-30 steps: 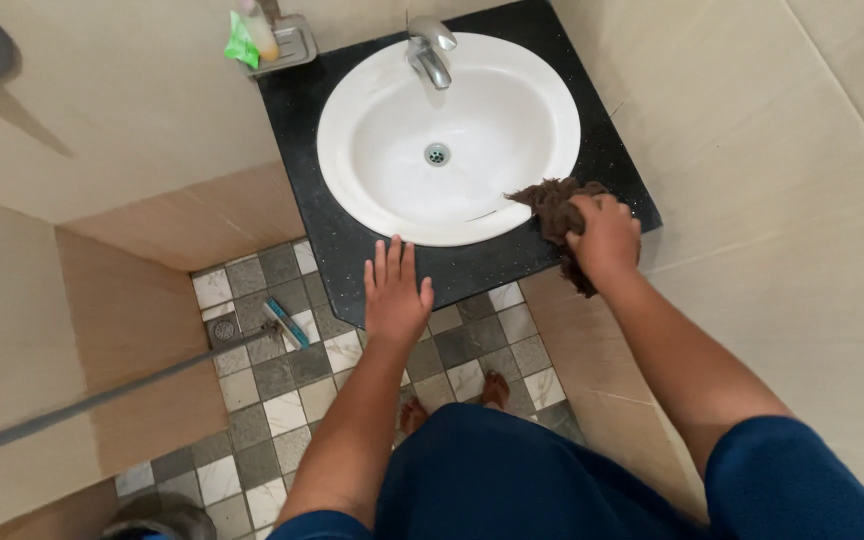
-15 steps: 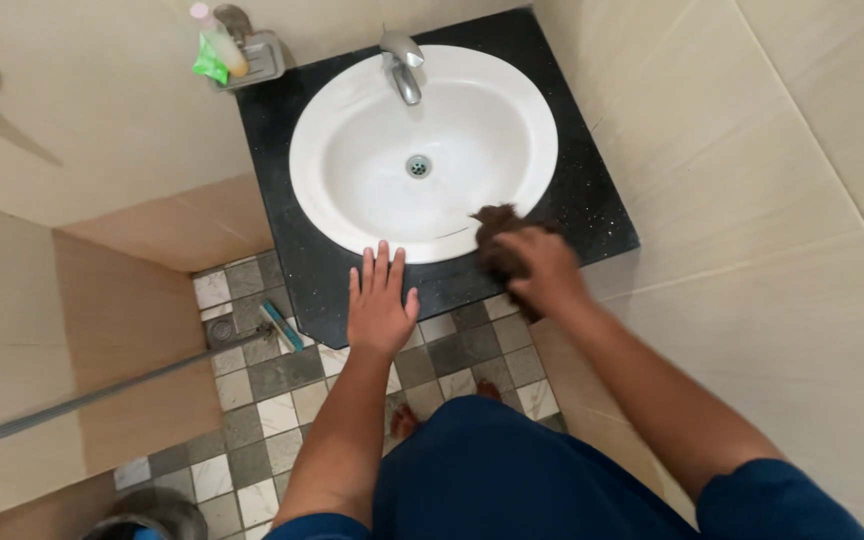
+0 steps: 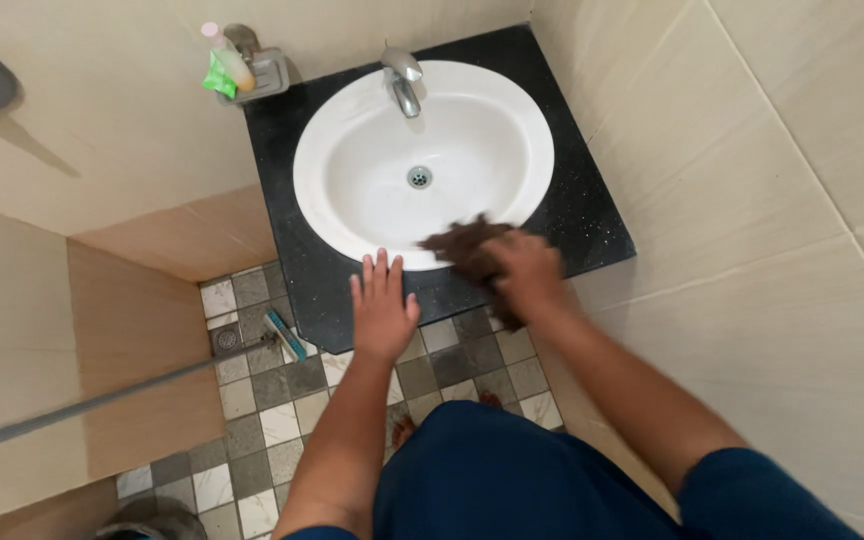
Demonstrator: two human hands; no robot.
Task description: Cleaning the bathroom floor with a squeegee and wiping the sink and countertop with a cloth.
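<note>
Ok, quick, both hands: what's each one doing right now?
Left hand: open, fingers spread flat on the black counter edge.
Right hand: closed on a brown cloth at the sink rim.

Glossy white sink, speckled black counter

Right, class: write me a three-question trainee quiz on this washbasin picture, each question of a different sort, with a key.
1. True or false: the right hand presses a brown cloth on the front rim of the white basin.
2. Where does the left hand rest? A) on the tap B) flat on the black counter's front edge C) in the basin
3. Fill in: the tap stands at the basin's ____ edge.

Key: 1 true; 2 B, on the counter; 3 back.
</note>
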